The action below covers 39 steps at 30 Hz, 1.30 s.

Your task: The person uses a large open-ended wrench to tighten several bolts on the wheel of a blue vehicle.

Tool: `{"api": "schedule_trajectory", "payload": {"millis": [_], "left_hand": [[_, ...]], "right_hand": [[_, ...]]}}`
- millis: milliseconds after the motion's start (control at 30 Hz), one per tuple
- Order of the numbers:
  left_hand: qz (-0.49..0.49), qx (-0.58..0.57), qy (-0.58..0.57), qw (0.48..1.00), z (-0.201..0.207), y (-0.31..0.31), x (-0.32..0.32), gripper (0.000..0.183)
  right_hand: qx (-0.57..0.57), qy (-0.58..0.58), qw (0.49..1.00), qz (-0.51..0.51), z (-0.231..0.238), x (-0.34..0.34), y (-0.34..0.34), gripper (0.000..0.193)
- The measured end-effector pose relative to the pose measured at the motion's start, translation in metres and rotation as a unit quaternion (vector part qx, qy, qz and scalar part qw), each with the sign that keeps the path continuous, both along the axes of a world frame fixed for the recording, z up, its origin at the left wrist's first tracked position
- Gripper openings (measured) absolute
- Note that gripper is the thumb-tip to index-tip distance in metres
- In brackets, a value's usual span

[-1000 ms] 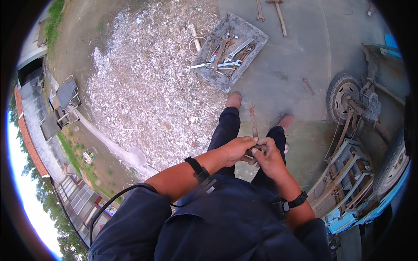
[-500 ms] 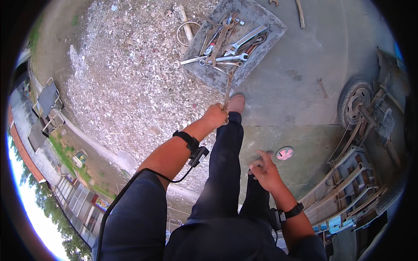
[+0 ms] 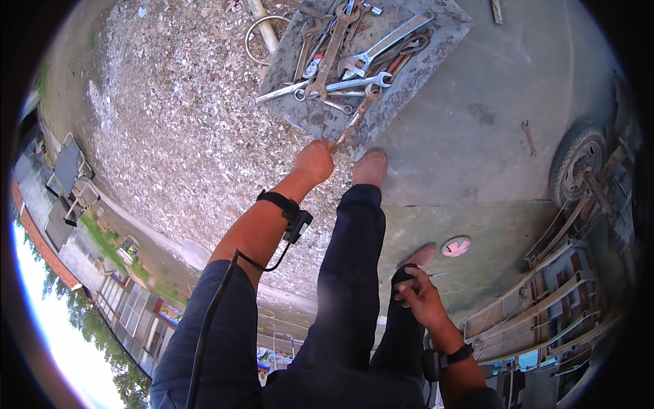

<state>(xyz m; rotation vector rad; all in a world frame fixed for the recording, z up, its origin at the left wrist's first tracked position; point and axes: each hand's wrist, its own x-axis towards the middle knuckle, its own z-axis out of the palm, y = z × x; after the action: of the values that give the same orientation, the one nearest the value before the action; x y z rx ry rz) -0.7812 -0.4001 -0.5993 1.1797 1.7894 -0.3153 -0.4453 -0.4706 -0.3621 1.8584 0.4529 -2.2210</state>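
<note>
While left hand [image 3: 315, 162] clamps one rusty wrench [image 3: 355, 121] across edge of one tray [image 3: 439, 41], right hand [image 3: 424, 300] hangs, loosely parted.

Sleeves [image 3: 216, 327]: short, dark navy
Trousers [image 3: 351, 252]: long, dark navy
Shoes [image 3: 370, 169]: dull pinkish brown
Forearm straps [image 3: 274, 199]: black, narrow
Boxes [image 3: 298, 226]: small, black
Cable [image 3: 212, 310]: black, long, looped

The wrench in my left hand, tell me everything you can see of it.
The wrench is a long, slim hand tool that looks like metal, rusty brown with paler worn patches along its handle. The left hand grips its near end, hiding that end from view. It slants away to the upper right, its head over the grey tray. In the picture the head overlaps the tools there; whether it touches them or the tray can't be told.
</note>
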Motion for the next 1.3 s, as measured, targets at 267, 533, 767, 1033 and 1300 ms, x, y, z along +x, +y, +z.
{"api": "schedule_trajectory", "payload": {"millis": [267,533,767,1033,1300], "left_hand": [[-0.145,0.2,0.026,0.969,-0.026,0.086,0.003,0.029],[-0.135,0.105,0.066,0.983,-0.064,0.12,0.001,0.033],[-0.15,0.129,0.054,0.979,-0.049,0.126,-0.003,0.017],[0.15,0.188,-0.083,0.967,0.056,0.136,-0.011,0.025],[0.498,-0.028,-0.424,0.756,0.301,0.071,0.043,0.02]], "right_hand": [[-0.011,0.018,1.0,0.004,-0.014,0.006,-0.007,0.046],[-0.022,-0.016,0.997,-0.074,-0.012,0.011,0.003,0.041],[-0.024,-0.023,0.997,-0.076,-0.006,0.016,0.004,0.039],[0.033,0.013,0.998,-0.048,0.024,0.01,0.019,0.038],[0.182,0.063,0.98,-0.046,0.123,-0.011,0.082,0.048]]}}
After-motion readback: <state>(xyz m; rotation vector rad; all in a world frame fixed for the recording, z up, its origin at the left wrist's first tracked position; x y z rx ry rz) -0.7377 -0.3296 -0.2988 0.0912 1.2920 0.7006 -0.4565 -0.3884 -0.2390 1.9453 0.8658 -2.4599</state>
